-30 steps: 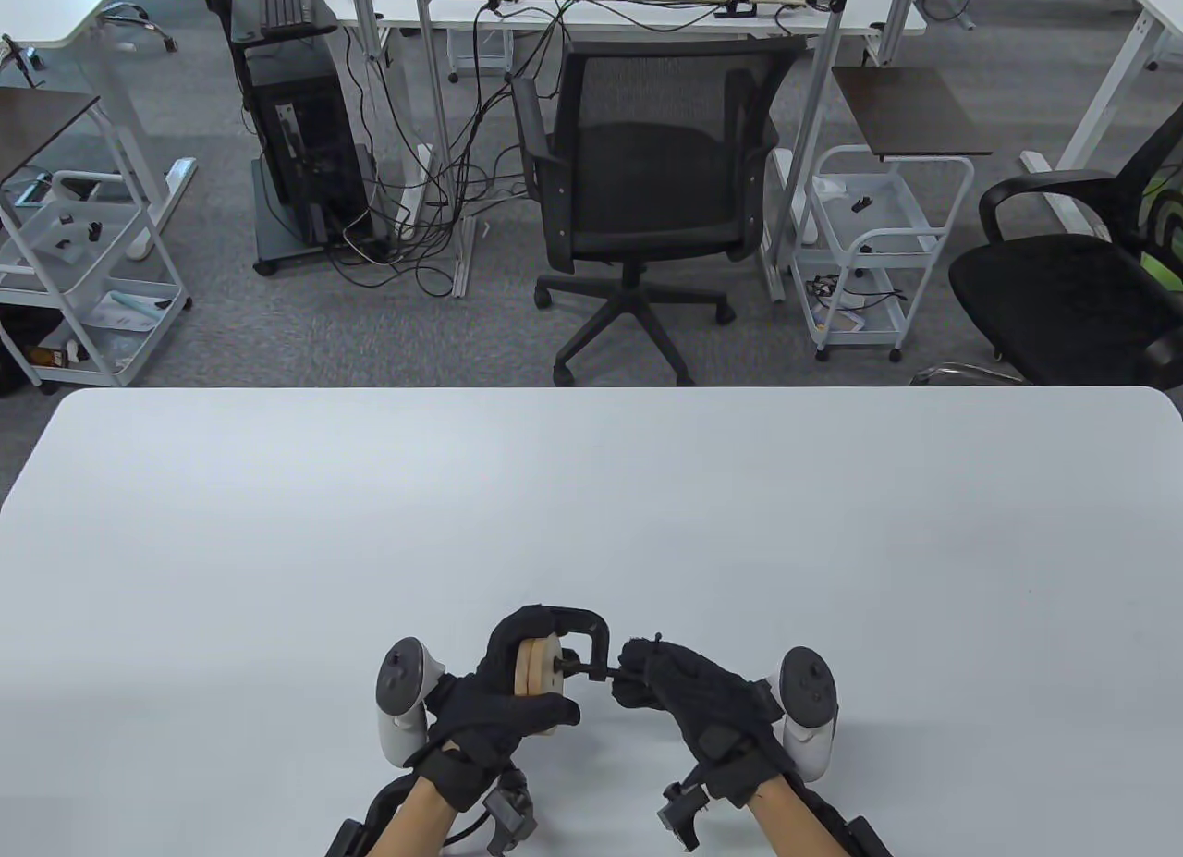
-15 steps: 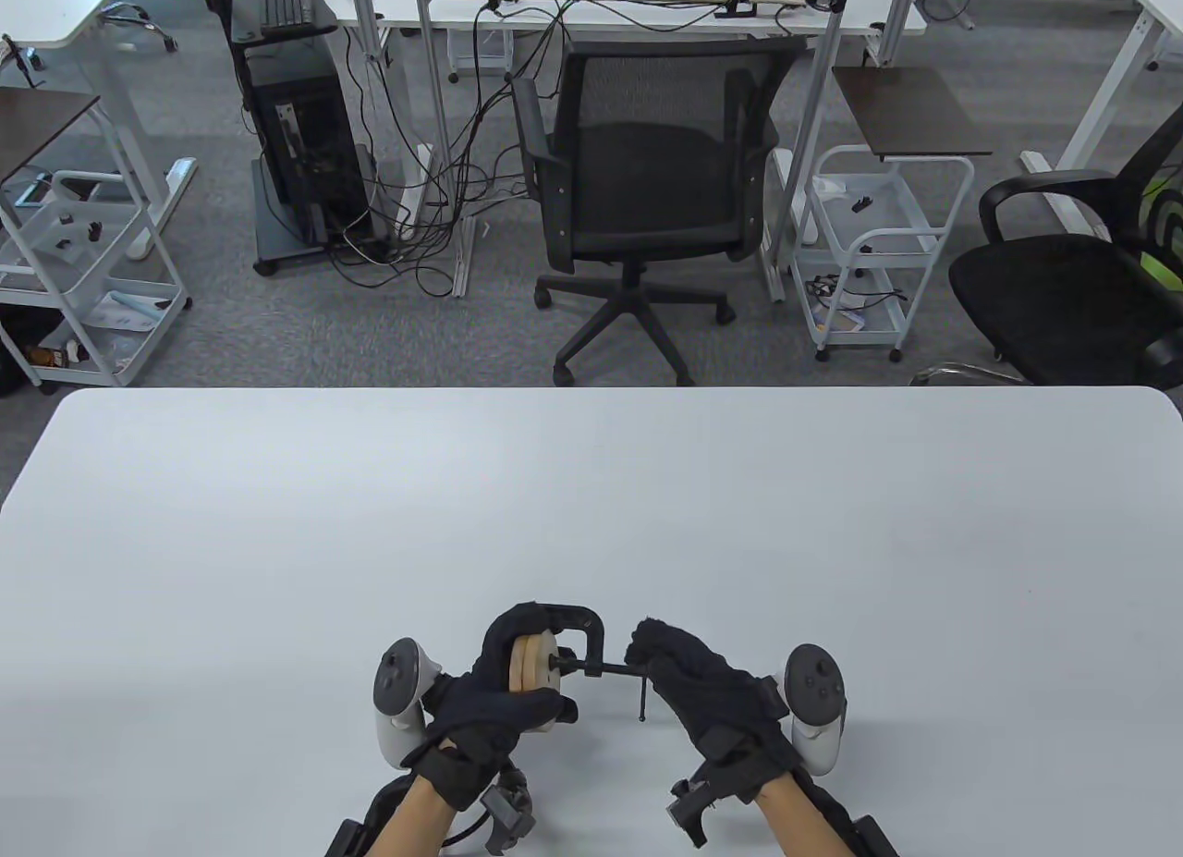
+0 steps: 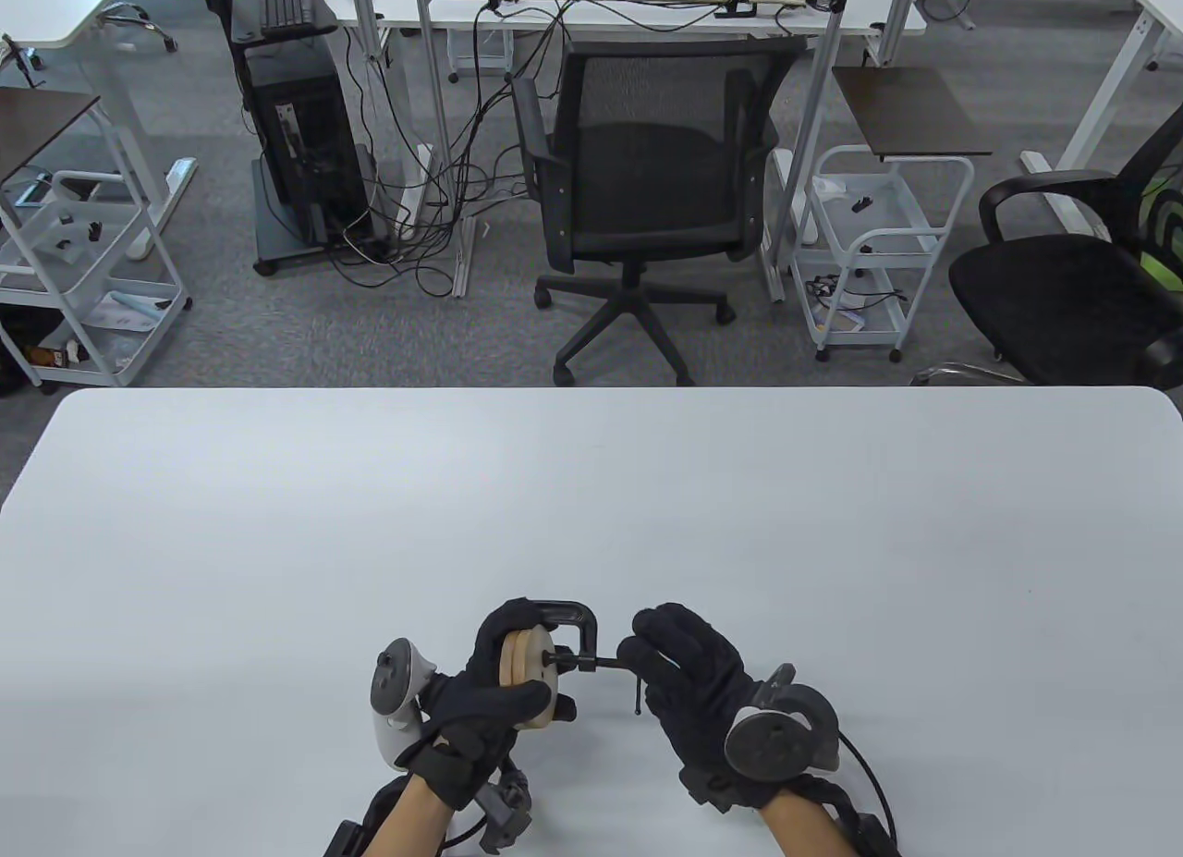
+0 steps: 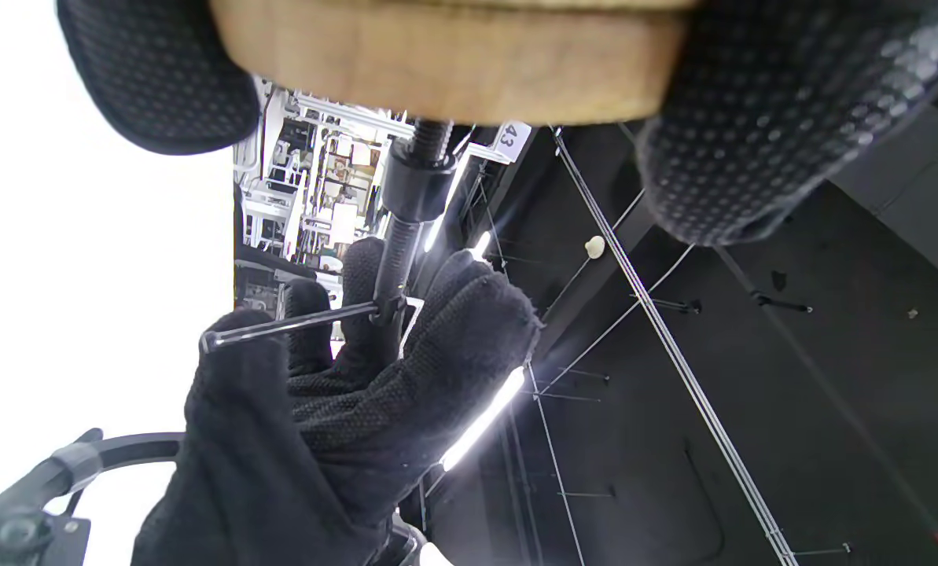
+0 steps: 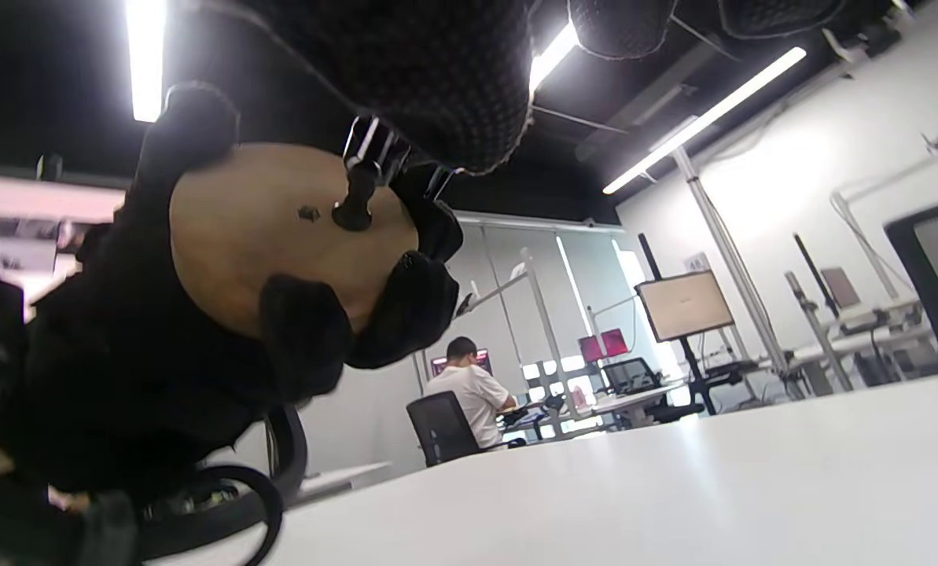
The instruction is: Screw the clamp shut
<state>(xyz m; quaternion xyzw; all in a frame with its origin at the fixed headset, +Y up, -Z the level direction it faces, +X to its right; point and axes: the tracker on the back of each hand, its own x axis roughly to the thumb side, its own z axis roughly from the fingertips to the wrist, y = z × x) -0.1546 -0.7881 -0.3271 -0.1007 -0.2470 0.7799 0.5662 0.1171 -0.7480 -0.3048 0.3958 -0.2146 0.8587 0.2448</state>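
Observation:
A black C-clamp (image 3: 571,615) straddles two stacked wooden discs (image 3: 525,665) just above the table's near edge. My left hand (image 3: 518,695) grips the discs and the clamp frame; in the left wrist view its fingers (image 4: 752,134) wrap the disc (image 4: 453,63). The screw (image 3: 591,665) points right, and its pad touches the disc face (image 5: 354,208). My right hand (image 3: 647,661) pinches the screw's outer end, where the thin handle bar (image 3: 638,695) hangs down. The bar also shows in the left wrist view (image 4: 288,322), crossing my right fingers.
The white table (image 3: 591,506) stretches away beyond the hands. An office chair (image 3: 647,201) and white carts (image 3: 878,247) stand on the floor past its far edge.
My right hand has rolled over at the screw's end, so its tracker now faces the camera. The handle bar has swung to hang down. My left hand held the discs nearly still.

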